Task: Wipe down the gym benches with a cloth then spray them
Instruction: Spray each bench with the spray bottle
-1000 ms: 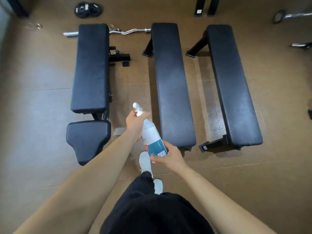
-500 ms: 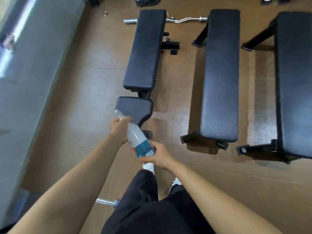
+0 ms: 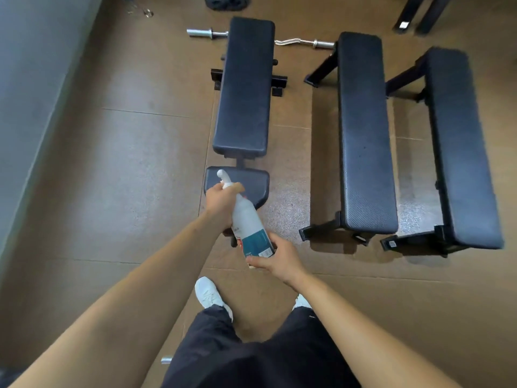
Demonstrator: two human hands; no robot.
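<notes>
Now, seen from your head camera, your left hand (image 3: 222, 204) grips the spray bottle (image 3: 249, 225) at its neck above the seat pad (image 3: 253, 182), your right hand (image 3: 275, 260) curls round its base nearer you, and two flat benches (image 3: 363, 135) stand right of that pad.

Brown floor (image 3: 117, 169), grey wall (image 3: 30, 79) at left, possibly weight plates (image 3: 226, 1) beyond.

Wide bare floor (image 3: 126, 169) btwn wall (image 3: 33, 79) & left bench (image 3: 243, 88). Narrower lanes btwn left bench & mid bench (image 3: 363, 135), and mid & right bench (image 3: 458, 147); feet (image 3: 316, 232) jut in. Curl bar (image 3: 293, 42) lies across far end.
</notes>
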